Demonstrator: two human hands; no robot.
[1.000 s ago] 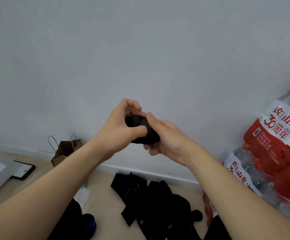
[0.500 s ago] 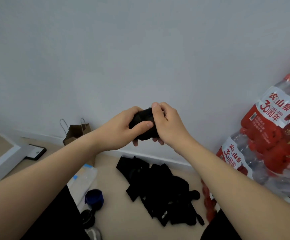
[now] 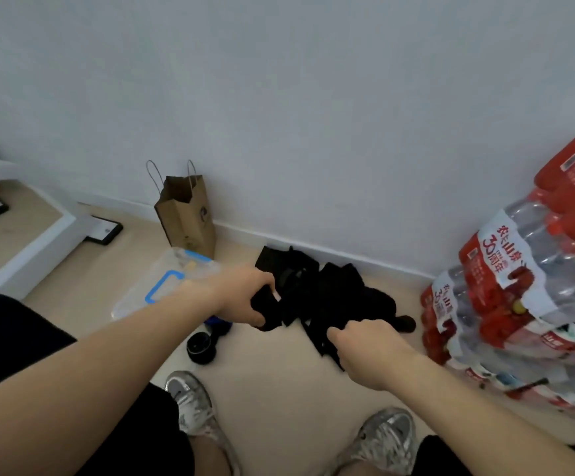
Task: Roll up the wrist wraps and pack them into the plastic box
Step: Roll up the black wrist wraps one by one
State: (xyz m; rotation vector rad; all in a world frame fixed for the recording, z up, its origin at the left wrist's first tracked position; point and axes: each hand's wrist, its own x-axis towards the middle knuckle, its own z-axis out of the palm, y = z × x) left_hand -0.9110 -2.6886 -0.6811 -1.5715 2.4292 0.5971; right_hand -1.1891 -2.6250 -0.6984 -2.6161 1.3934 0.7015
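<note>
My left hand [image 3: 241,297] grips a rolled black wrist wrap [image 3: 268,313], held low just left of a pile of loose black wrist wraps [image 3: 341,290] on the floor by the wall. My right hand [image 3: 365,343] is down at the pile's near edge with its fingers curled; black fabric runs under it, and I cannot tell whether it holds any. The clear plastic box [image 3: 165,286] with blue clips lies on the floor to the left, partly behind my left forearm. A black roll [image 3: 200,347] and a blue roll [image 3: 218,326] sit on the floor beside the box.
A brown paper bag [image 3: 186,218] stands against the wall behind the box. Shrink-wrapped packs of water bottles [image 3: 519,286] are stacked at the right. A white ledge [image 3: 38,242] is at the left. My two shoes [image 3: 193,407] are near the bottom edge.
Both hands have dropped from chest height, where they rolled the wrap together, to the floor. The right hand has let go of the roll and moved to the pile; the view tilted down.
</note>
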